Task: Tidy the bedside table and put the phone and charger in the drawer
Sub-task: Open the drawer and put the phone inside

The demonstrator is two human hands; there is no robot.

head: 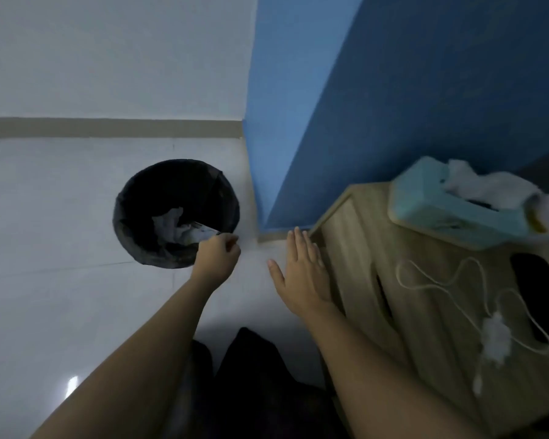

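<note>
The wooden bedside table point(355, 236) stands at the right against a blue wall. On its top lie a black phone point(533, 299) and a white charger point(495, 340) with its looped cable. A dark slot point(382, 293) shows on the table's front face, which looks closed. My left hand point(217, 255) is over the near rim of a black bin point(127, 217), fingers pinched on a light wrapper point(203, 231) that pokes into the bin. My right hand point(301, 274) is flat with fingers apart, next to the table's left corner, holding nothing.
A teal tissue box point(441, 207) with white tissue sticking out sits at the back of the table top, blurred. Crumpled paper point(171, 223) lies inside the bin. The floor is pale tile; dark trouser legs point(251, 391) show below.
</note>
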